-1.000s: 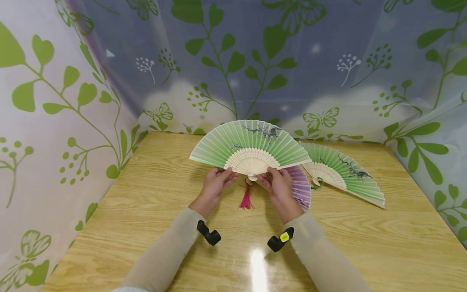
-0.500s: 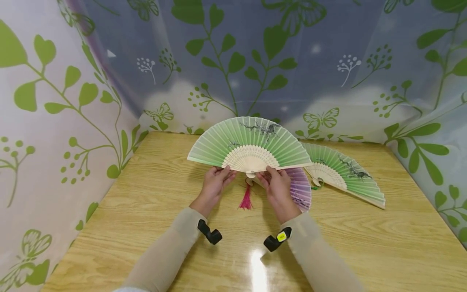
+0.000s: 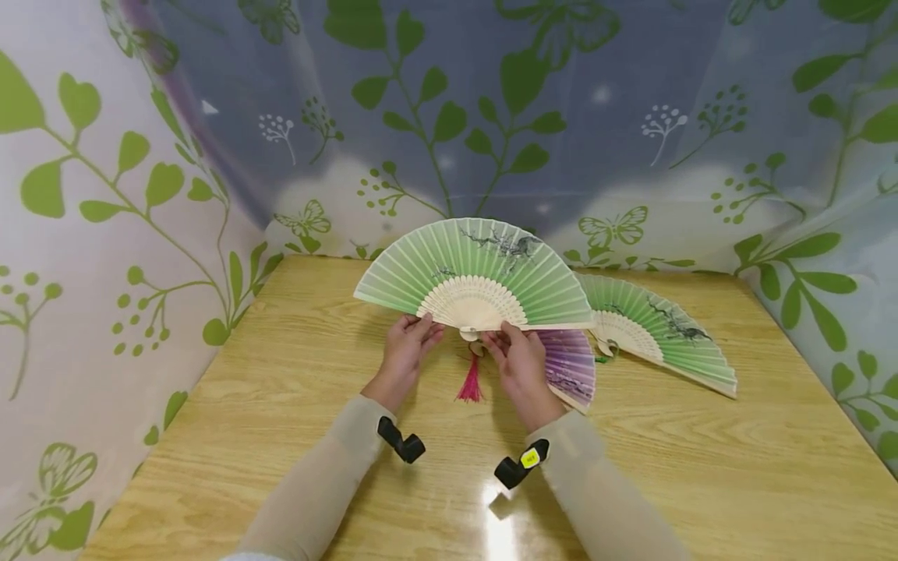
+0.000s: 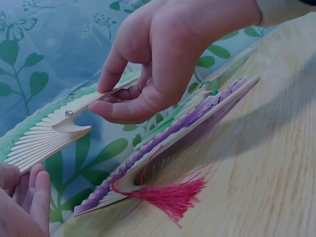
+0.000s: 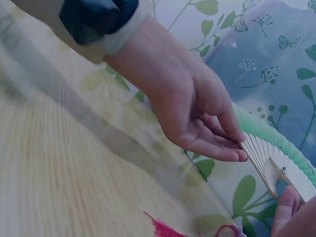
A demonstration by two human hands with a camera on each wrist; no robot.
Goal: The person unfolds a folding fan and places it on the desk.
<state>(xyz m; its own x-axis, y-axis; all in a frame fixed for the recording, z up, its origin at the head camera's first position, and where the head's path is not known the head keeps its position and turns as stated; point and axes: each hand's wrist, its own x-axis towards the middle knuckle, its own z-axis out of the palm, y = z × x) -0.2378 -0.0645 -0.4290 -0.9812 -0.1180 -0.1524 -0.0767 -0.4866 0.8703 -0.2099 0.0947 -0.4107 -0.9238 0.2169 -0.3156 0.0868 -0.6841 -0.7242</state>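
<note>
An open green folding fan (image 3: 484, 257) with pale ribs and a dark branch print is spread upright in front of me, above the table. My left hand (image 3: 403, 360) pinches its left end stick between thumb and fingers. My right hand (image 3: 522, 366) pinches the right end stick near the pivot. In the left wrist view the right hand (image 4: 163, 59) shows large, its thumb and finger at the stick. The right wrist view shows the left hand (image 5: 185, 98) with the same kind of pinch. Part of a purple folding fan (image 3: 570, 362) shows behind the right hand.
A red tassel (image 3: 470, 379) belonging to the purple fan lies on the wooden table (image 3: 295, 467). To the right lies a second open green folding fan (image 3: 662, 327), partly overlapped by the held one. Leaf-printed curtains (image 3: 449, 117) stand around the back and sides.
Both hands have shifted slightly left and the held fan has risen a little, still spread. More of the purple fan shows. The second green fan stays in place.
</note>
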